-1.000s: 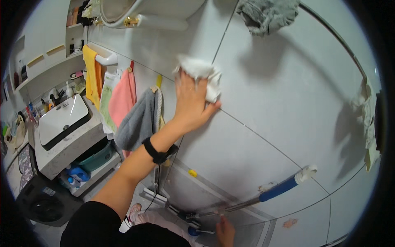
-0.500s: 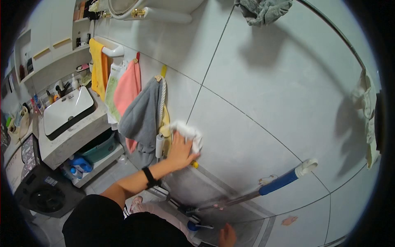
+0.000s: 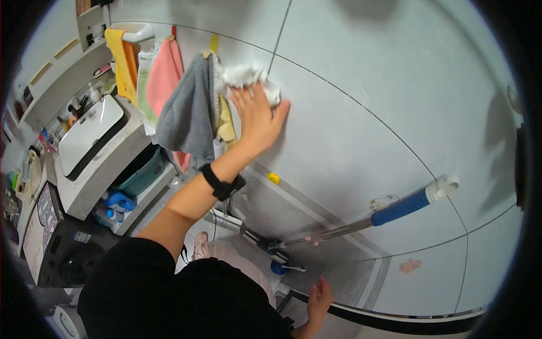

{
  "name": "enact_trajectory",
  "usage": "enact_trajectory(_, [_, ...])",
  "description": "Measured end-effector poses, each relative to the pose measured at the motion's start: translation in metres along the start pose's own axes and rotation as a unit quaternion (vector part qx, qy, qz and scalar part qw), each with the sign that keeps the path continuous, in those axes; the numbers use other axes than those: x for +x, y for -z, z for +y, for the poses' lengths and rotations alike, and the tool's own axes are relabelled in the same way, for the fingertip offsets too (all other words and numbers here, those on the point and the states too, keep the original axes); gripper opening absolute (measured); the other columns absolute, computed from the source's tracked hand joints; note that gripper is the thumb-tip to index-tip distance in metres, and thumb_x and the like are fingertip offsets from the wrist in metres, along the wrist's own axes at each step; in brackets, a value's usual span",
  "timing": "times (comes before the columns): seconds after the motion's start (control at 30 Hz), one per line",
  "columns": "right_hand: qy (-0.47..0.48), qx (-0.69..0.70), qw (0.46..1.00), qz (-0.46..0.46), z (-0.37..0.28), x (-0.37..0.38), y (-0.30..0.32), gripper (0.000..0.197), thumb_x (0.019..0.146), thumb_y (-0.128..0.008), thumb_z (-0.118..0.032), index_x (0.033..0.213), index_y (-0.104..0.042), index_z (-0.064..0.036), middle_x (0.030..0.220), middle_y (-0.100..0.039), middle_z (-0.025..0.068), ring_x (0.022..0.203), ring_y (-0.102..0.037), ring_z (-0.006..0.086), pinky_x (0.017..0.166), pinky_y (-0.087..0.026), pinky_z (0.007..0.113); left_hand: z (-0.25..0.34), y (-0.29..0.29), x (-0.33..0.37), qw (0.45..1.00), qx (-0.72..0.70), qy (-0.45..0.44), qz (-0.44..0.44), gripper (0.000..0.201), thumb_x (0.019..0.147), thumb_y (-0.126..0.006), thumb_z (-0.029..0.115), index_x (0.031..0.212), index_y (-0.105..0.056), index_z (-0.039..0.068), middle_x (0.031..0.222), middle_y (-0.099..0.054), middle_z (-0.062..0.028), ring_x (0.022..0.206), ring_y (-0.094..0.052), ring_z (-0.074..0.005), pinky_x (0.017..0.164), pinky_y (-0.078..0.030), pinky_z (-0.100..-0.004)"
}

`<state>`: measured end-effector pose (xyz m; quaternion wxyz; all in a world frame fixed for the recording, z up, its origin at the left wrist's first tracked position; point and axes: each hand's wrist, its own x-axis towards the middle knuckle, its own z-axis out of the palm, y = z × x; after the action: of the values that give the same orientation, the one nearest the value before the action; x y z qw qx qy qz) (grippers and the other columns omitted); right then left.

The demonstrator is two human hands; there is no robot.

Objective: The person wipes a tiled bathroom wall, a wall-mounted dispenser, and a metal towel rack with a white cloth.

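Observation:
Pressed flat to the pale tiled wall [image 3: 350, 135] is a crumpled white cloth [image 3: 243, 74], under the fingers of my left hand [image 3: 257, 116]. The thumb stands out to the right, and a black band circles that wrist. Directly left of the cloth hangs a grey towel [image 3: 189, 113], with a yellow cloth [image 3: 226, 124] partly behind it. My right hand [image 3: 320, 302] hangs low near the bottom edge, away from the wall. It holds nothing, and its fingers are loosely apart.
A pink towel [image 3: 164, 73] and an orange-yellow towel [image 3: 121, 62] hang further left. A pole with a blue grip [image 3: 400, 208] leans on the wall at right. The white sink [image 3: 90, 135] stands left, above a dark washing machine [image 3: 84, 254].
My left hand has moved up the wall with the white cloth, near the grey towel's top. The view has shifted lower, and more of my right hand shows.

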<state>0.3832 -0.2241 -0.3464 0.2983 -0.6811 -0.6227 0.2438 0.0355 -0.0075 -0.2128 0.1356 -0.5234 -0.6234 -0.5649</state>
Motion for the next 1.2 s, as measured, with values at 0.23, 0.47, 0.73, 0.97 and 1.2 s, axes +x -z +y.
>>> enact_trajectory(0.23, [-0.007, -0.043, 0.999, -0.009, 0.003, -0.002, 0.007, 0.033, 0.079, -0.056, -0.009, 0.110, -0.053, 0.0015, 0.098, -0.060, 0.0148, 0.082, -0.057, 0.0214, 0.071, -0.046, 0.031, -0.029, -0.026, -0.121, 0.990, 0.046, 0.002, -0.134, 0.073, 0.080, -0.047, 0.045, 0.118, -0.028, -0.014, 0.119, -0.025, -0.0422, 0.117, -0.014, -0.0567, 0.098, -0.003, -0.0611])
enact_trajectory(0.47, [0.015, -0.021, 1.000, -0.008, -0.019, 0.010, 0.008, 0.034, 0.079, -0.056, -0.009, 0.112, -0.053, 0.0006, 0.100, -0.059, 0.0172, 0.087, -0.057, 0.0282, 0.074, -0.045, 0.036, -0.078, -0.031, -0.197, 0.960, 0.036, 0.043, -0.275, 0.080, 0.078, -0.049, 0.048, 0.118, -0.026, -0.016, 0.121, -0.024, -0.0418, 0.116, -0.016, -0.0569, 0.100, -0.008, -0.0572])
enact_trajectory(0.73, [0.002, -0.027, 1.000, 0.002, -0.013, 0.010, 0.006, 0.033, 0.078, -0.057, -0.009, 0.109, -0.053, 0.0012, 0.091, -0.060, 0.0154, 0.078, -0.058, 0.0262, 0.069, -0.045, 0.034, -0.073, -0.035, -0.207, 0.936, 0.079, 0.057, -0.338, 0.083, 0.075, -0.053, 0.049, 0.120, -0.026, -0.016, 0.118, -0.029, -0.0403, 0.115, -0.021, -0.0538, 0.101, -0.009, -0.0566])
enact_trajectory(0.97, [-0.005, -0.028, 0.999, -0.021, -0.019, 0.012, 0.016, 0.031, 0.079, -0.057, -0.009, 0.108, -0.054, 0.0026, 0.097, -0.060, 0.0154, 0.083, -0.059, 0.0214, 0.074, -0.045, 0.031, -0.033, -0.033, -0.173, 0.922, 0.035, -0.183, -0.340, 0.053, 0.072, -0.058, 0.038, 0.102, -0.051, -0.006, 0.098, -0.049, -0.0275, 0.108, -0.036, -0.0484, 0.096, -0.022, -0.0546])
enact_trajectory(1.2, [-0.007, -0.014, 1.000, 0.008, -0.028, 0.007, 0.008, 0.031, 0.079, -0.056, -0.007, 0.108, -0.053, 0.0027, 0.100, -0.059, 0.0155, 0.083, -0.058, 0.0214, 0.074, -0.045, 0.031, -0.062, -0.043, -0.187, 0.890, 0.103, -0.321, -0.308, 0.030, 0.069, -0.056, 0.026, 0.093, -0.056, 0.007, 0.093, -0.055, -0.0078, 0.088, -0.046, -0.0220, 0.082, -0.035, -0.0417])
